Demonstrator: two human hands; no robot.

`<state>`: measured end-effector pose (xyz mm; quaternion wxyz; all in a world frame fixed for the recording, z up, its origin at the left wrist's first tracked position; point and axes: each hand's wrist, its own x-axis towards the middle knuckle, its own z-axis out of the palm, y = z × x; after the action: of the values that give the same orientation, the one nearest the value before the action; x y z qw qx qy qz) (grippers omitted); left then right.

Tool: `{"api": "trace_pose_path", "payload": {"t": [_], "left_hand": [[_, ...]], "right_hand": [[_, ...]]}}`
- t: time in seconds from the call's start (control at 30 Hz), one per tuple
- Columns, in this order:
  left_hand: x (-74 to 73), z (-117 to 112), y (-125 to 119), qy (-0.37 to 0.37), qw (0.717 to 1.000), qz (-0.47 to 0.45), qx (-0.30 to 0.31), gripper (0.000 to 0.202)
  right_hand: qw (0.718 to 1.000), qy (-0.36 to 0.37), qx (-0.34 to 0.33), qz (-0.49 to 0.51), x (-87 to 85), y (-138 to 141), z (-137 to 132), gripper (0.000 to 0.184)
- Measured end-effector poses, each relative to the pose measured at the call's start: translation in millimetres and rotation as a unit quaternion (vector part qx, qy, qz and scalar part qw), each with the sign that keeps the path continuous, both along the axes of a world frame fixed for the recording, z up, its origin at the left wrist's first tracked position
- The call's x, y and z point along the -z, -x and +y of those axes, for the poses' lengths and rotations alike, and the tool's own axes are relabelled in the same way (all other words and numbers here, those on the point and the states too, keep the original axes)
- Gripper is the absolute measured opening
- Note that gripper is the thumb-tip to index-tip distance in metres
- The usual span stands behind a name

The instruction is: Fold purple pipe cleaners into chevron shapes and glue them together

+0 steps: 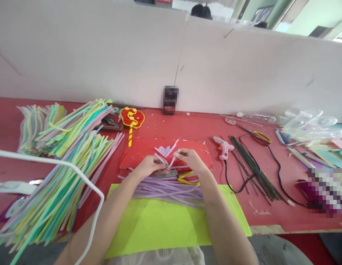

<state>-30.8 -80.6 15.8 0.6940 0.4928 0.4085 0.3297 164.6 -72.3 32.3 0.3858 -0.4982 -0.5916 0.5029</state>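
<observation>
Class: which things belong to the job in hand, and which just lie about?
Likely in use:
pinched lilac strip
lilac chevrons
loose lilac strips
red board
yellow-handled tool

Apparently lying about:
red-and-yellow fan
dark green stems
clear plastic

Left hand (149,165) pinches — right hand (189,159) too, nearby.

- Two hands (149,165), centre of the dial!
- Two strips (160,158) pinched, one apiece!
- One fan (132,118), towards eleven o'clock!
- One glue gun (223,146), three o'clock!
- One green sheet (157,224), six o'clock!
- Three strip bunches (55,187) crowding nine!
</observation>
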Motion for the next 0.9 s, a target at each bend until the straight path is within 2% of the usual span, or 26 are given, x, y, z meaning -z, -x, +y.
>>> {"api": "trace_pose_path", "payload": {"t": [0.1,0.23,0.33,0.47,0.6,0.73,0.9], "left_hand": [[-0.3,0.7,-0.1,-0.007,1.000,-0.004,0.001,0.036],[4.2,8.1,2.7,-0.037,0.994,0.005,-0.103,0.035],[9.1,12.6,7.5,-0.072,0.981,0.062,-0.172,0.028],[13.7,11.3,12.2,-0.139,0.948,0.147,-0.247,0.020],[11.4,7.5,12.2,-0.198,0.909,0.192,-0.311,0.024],[9.2,6.7,10.6,-0.223,0.908,0.217,-0.279,0.021],[16.4,6.5,9.0,-0.303,0.885,0.306,-0.175,0.012]], "right_hand": [[1.000,0.005,0.000,0.003,1.3,-0.5,0.6,0.039],[0.999,-0.010,0.049,-0.010,11.4,-3.2,6.1,0.036],[0.996,-0.027,0.076,-0.039,20.5,-3.3,10.9,0.034],[0.994,-0.046,0.060,-0.084,27.4,-0.7,15.4,0.034],[0.985,-0.052,0.075,-0.149,29.6,2.0,17.1,0.036],[0.965,-0.076,0.115,-0.221,33.3,6.1,16.9,0.032],[0.954,-0.087,0.189,-0.217,38.9,10.4,17.9,0.021]]}}
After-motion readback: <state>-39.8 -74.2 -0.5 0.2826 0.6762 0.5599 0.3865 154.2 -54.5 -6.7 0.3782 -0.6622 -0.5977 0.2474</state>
